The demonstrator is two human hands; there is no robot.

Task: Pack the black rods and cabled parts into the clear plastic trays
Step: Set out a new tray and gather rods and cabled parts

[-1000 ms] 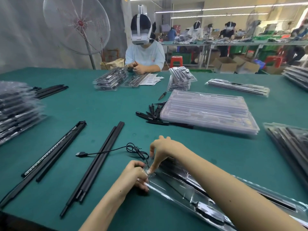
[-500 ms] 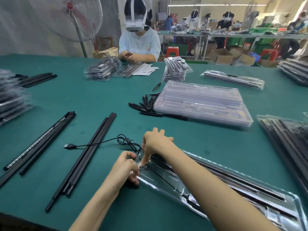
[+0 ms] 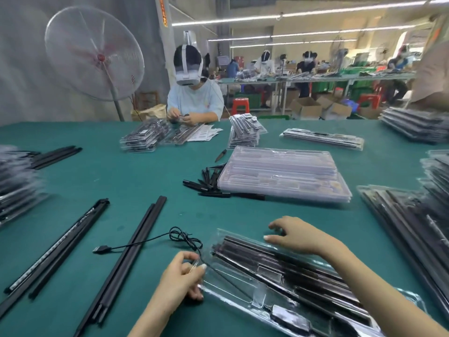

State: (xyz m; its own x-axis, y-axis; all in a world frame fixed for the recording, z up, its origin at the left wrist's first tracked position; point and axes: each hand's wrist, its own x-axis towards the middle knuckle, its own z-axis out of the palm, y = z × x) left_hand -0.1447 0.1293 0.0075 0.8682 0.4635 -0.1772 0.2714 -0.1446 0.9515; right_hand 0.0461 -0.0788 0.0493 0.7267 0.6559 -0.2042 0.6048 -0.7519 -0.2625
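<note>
Hands at a clear tray (image 3: 245,285) of black rods (image 3: 279,260) on the green table (image 3: 145,176).
Left hand (image 3: 181,279) pinches the thin cable (image 3: 184,239) at the tray's near-left corner; right hand (image 3: 295,235), fingers spread, rests on the tray's far edge. Beyond lies a stack of empty trays (image 3: 281,175).

This was a factory packing floor, a hand-assembly line. A long desk (image 3: 136,181) covered in green cloth carried stacks of clear plastic trays (image 3: 284,175), some already filled (image 3: 143,137), and loose black rods (image 3: 132,254) laid out in rows. Across it sat a worker (image 3: 194,98) wearing a head-mounted camera, bent over small parts. Behind, more workers (image 3: 307,69) sat at another long bench under strip lights (image 3: 291,13), with cardboard boxes (image 3: 306,108), red stools (image 3: 240,105) and green crates (image 3: 323,86) on the floor. A big pedestal fan (image 3: 94,54) stood beside the desk.
</note>
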